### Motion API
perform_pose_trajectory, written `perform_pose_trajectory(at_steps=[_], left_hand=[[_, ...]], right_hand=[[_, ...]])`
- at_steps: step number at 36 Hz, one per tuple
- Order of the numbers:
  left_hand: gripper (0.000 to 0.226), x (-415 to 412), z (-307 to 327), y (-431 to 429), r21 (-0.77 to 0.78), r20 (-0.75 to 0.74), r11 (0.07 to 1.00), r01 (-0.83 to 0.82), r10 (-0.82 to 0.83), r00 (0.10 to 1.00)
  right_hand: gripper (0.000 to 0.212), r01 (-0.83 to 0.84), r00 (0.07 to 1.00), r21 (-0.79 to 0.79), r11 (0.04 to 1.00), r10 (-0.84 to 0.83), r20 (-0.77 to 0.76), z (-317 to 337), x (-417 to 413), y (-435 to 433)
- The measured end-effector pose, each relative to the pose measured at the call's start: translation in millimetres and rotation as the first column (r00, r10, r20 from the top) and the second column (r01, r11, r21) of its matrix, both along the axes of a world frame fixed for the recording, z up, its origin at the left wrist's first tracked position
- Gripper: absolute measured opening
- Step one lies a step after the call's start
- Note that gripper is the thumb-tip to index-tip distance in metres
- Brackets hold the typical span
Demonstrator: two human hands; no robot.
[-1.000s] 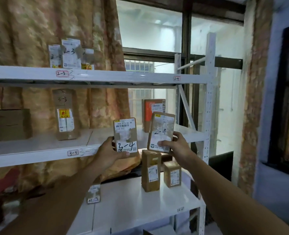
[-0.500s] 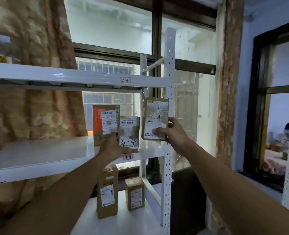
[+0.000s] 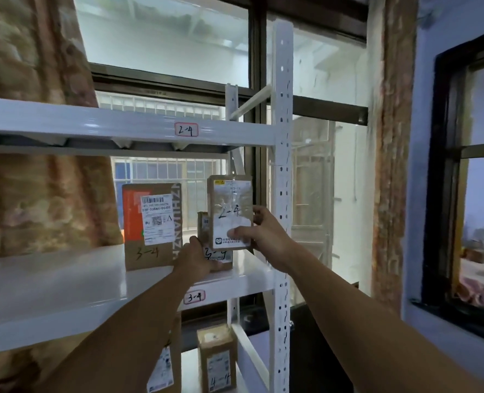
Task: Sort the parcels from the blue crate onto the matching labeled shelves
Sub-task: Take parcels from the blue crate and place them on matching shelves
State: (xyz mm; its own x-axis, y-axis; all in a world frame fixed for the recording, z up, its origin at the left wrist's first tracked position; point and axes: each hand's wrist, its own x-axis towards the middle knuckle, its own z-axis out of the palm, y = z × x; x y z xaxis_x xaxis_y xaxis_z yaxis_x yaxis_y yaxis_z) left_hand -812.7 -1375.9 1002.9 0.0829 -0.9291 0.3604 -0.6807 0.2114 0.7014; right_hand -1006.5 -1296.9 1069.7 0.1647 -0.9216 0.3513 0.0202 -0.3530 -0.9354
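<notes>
Right hand [image 3: 267, 239] pinching 2-4 parcel [image 3: 229, 202], arm outstretched

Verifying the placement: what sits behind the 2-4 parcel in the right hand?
Directly behind the 2-4 parcel in the right hand, the left hand grips a parcel marked 3-4 at the 3-4 shelf. Only its left edge and bottom strip show; its upper face is covered.

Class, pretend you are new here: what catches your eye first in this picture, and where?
The right hand holds up a parcel marked 2-4 at centre, below the shelf tag 2-4. Beside it, the left hand grips a parcel marked 3-4 on the shelf tagged 3-4.
</notes>
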Motion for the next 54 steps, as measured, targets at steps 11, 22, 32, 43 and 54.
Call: perform_pose_trajectory(at_steps=[11,22,32,43,54], left_hand=[[0.093,0,-1,-60,0.039,-0.05,0.998,-0.039,0.041,0.998],[0.091,-8,1,-77,0.059,0.029,0.993,-0.099,0.098,0.995],[0.089,-14,2,-50,0.172,0.143,0.973,-0.155,0.131,0.981],[0.023,6,19,45,0.025,0.074,0.999,0.045,-0.047,0.996],[0.053,49,67,147,0.027,-0.615,0.913,0.406,-0.305,0.727]], right_hand=[[0.074,0.002,0.999,0.023,1.0,-0.003,0.051,-3,5,-60],[0.091,0.024,0.998,0.067,0.997,-0.028,0.057,-21,-1,-83],[0.111,0.056,0.997,0.099,0.994,-0.061,0.047,-28,-9,-64],[0.093,0.091,0.994,0.076,0.993,-0.095,0.052,-33,-18,-6],[0.074,0.006,0.989,0.054,0.999,-0.014,0.145,-29,26,49]])
